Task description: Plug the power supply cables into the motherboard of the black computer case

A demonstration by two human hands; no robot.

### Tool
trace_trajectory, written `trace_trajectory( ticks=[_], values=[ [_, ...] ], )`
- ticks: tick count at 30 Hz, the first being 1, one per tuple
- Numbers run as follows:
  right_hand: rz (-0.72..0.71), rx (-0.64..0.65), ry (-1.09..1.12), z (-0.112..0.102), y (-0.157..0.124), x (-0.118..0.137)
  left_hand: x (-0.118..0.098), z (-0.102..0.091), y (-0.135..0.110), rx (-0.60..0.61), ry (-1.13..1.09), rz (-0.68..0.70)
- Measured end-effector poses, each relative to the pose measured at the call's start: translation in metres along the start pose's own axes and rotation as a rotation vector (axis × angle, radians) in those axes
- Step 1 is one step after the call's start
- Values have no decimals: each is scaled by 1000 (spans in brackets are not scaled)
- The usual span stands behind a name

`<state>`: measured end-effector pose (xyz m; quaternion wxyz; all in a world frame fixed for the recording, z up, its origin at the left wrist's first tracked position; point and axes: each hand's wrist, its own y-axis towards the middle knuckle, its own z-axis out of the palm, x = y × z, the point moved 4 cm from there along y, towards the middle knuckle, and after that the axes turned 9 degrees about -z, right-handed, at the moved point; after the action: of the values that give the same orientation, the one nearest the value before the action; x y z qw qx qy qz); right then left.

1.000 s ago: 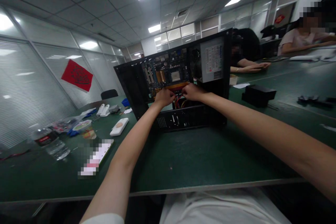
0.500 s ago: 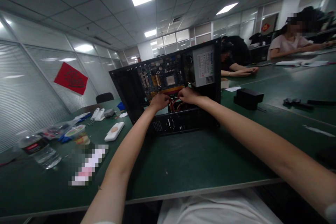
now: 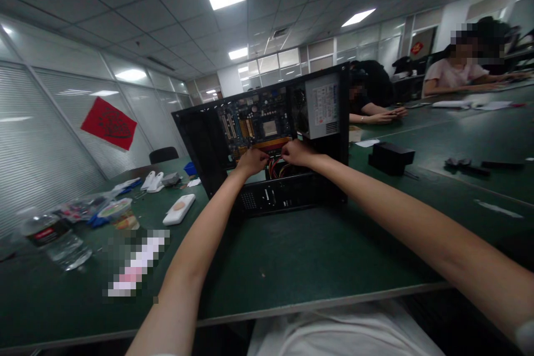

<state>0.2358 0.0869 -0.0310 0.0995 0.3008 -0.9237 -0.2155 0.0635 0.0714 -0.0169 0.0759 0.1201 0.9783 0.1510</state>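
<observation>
A black computer case [image 3: 194,139] stands on the table with its side open towards me. Inside it are a motherboard [image 3: 254,117] and, at the upper right, a silver power supply [image 3: 323,108]. My left hand [image 3: 252,162] reaches in at the motherboard's lower edge, fingers curled together. Close by on the right, my right hand [image 3: 297,153] is bent in a pinch at the same edge. Red, orange and yellow cables [image 3: 275,168] hang between and below the hands. Whatever the fingertips grip is too small or hidden to make out.
On the left of the green table [image 3: 283,267] are a water bottle [image 3: 56,239], a plastic cup [image 3: 119,212] and a white device [image 3: 179,209]. A black box [image 3: 391,157] and black parts [image 3: 467,167] lie to the right. Two people sit beyond, at the right.
Both hands stay at the motherboard's lower edge with barely any movement. The whole view has shifted slightly, so the surroundings sit a little further left.
</observation>
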Motion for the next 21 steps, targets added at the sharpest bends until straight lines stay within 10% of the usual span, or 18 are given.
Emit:
trace_trajectory(
  ticks=[21],
  values=[
    [12, 32, -23, -4, -1, 7, -2, -2, 1, -67, 67, -52]
  ],
)
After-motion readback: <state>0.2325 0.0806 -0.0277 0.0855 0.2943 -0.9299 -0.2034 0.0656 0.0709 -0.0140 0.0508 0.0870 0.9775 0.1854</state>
